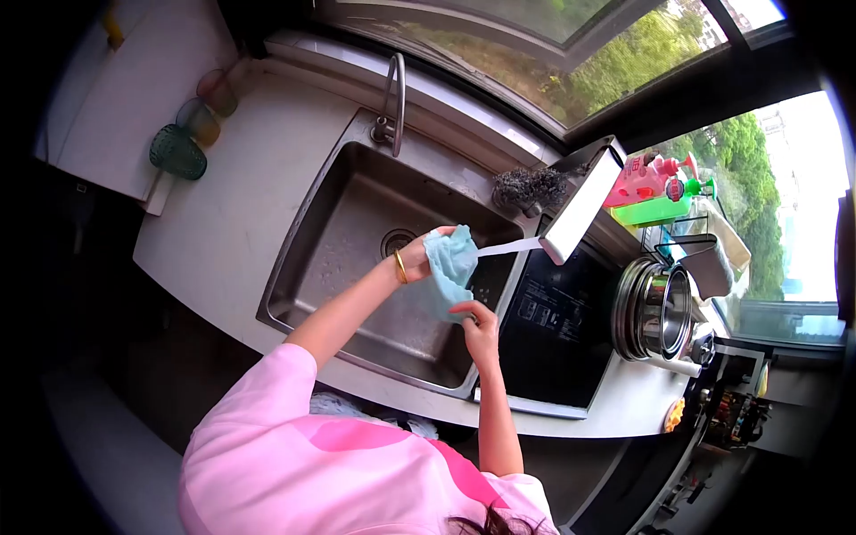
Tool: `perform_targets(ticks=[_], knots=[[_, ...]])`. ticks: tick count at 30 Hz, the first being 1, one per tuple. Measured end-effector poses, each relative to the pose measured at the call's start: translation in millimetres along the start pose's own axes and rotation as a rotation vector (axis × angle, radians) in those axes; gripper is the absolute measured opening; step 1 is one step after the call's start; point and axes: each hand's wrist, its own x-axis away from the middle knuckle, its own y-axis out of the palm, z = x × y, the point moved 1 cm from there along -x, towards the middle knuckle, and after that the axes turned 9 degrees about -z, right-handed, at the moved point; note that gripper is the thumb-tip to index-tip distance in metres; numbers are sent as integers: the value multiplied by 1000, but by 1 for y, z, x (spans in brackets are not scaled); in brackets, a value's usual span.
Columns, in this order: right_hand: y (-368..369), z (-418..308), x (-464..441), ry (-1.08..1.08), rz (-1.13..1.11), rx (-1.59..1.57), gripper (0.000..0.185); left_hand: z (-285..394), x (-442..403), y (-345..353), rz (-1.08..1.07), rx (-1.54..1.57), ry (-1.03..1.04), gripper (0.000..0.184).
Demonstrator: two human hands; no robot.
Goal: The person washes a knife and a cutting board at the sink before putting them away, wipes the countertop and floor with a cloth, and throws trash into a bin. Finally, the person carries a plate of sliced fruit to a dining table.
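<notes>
A light blue cloth (453, 260) hangs between my two hands over the steel sink (357, 214). My left hand (417, 257), with a gold bracelet at the wrist, grips the cloth's upper part; some of its fingers are hidden by the fabric. Lower down, near the sink's right side, my right hand (480, 325) pinches the cloth's bottom edge. A white stream (510, 247) reaches the cloth from a wide white spout (581, 207) on the right.
A curved faucet (398, 107) stands behind the sink. Green glass (177, 152) and other glasses sit at the left. To the right are a steel scrubber (530, 189), a black panel (555, 321), stacked steel pots (664, 312), and a pink bottle (638, 181).
</notes>
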Motion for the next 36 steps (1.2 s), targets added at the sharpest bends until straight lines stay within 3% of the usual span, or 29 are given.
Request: perform_targets(ticks=[2, 3, 4, 5, 6, 8, 9, 11, 12, 13, 14, 16, 17, 18, 21, 26, 28, 29, 31, 33, 34, 35, 36], knots=[[4, 18, -3, 152, 299, -595, 38, -7, 2, 15, 38, -75, 61, 29], [2, 2, -7, 213, 344, -925, 44, -8, 2, 23, 41, -188, 73, 30], [2, -6, -16, 317, 401, -940, 50, -12, 1, 29, 45, -301, 85, 31], [3, -2, -29, 305, 295, -1089, 51, -24, 0, 34, 18, -472, 201, 25], [5, 7, -43, 292, 185, -1235, 53, -30, 2, 51, 115, -734, 164, 20], [9, 27, -70, 16, -148, -1466, 49, -44, 9, 81, 182, -1407, 406, 24], [6, 31, -85, 16, -160, -1466, 49, -47, 9, 90, 185, -1440, 430, 28], [-5, 31, -112, 132, -295, -1800, 43, -51, 9, 106, 186, -1521, 527, 35], [-6, 29, -119, 194, -361, -1965, 40, -52, 9, 109, 170, -1662, 516, 27], [-3, 26, -121, 92, -461, -1834, 28, -51, 5, 102, 124, -1790, 609, 22], [-1, 16, -119, 94, -466, -1831, 28, -47, -3, 92, 75, -1917, 704, 18], [3, -9, -115, 86, -186, -1689, 26, -20, -10, 77, 123, -2005, 607, 11], [8, -20, -108, 92, -51, -1613, 25, -19, -23, 44, 51, -1768, 617, 26], [9, -30, -106, 89, 76, -1529, 25, 2, -15, 52, 242, -1959, 624, 12], [7, -47, -96, 261, 190, -1044, 36, 25, -3, 16, 250, -1892, 642, 17], [-34, -56, -90, 138, 27, -1331, 37, -5, 49, -42, 285, -1840, 678, 19], [-60, -68, -78, 50, 33, -1357, 38, -14, 78, -61, 224, -1766, 163, 31], [-70, -76, -73, 62, 21, -1283, 35, -15, 77, -59, 225, -1764, 164, 31], [-83, -81, -69, 74, -26, -1093, 33, -11, 71, -53, 351, -1265, 218, 52], [-84, -87, -67, 71, -147, -686, 38, 6, 33, -30, 221, -998, 358, 59], [-82, -85, -70, 83, -162, -447, 39, 12, 16, -9, 137, -991, 394, 62], [-82, -93, -70, 80, -173, -443, 39, 17, 1, 9, 52, -983, 430, 66], [-82, -105, -68, 60, -232, -255, 41, 22, -13, 13, 45, -1335, 477, 73]])
